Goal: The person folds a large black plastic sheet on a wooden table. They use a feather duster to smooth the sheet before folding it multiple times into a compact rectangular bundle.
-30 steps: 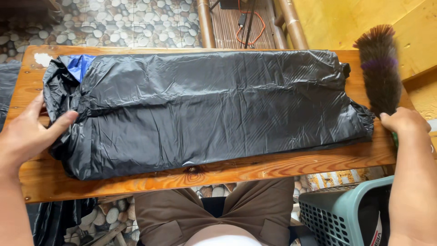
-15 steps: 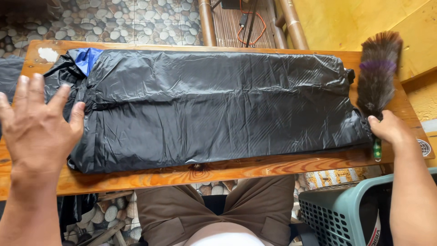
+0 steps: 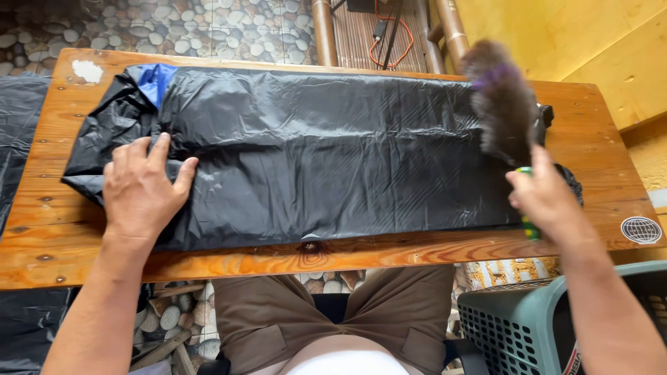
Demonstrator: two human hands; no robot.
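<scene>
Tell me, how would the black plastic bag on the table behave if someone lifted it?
The black plastic bag looks thin and wrinkled, so probably floppy and light. Its glossy surface may slide on the wooden table; the left hand lies flat on it.

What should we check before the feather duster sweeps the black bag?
1. Left hand pressing flat on the black plastic bag: ok.
2. Right hand gripping the feather duster by its handle: ok.
3. Duster head over the bag's right end: ok.
4. Bag lying flat on the wooden table: mostly ok, left end crumpled.
5. Dust on the bag: cannot tell.
</scene>
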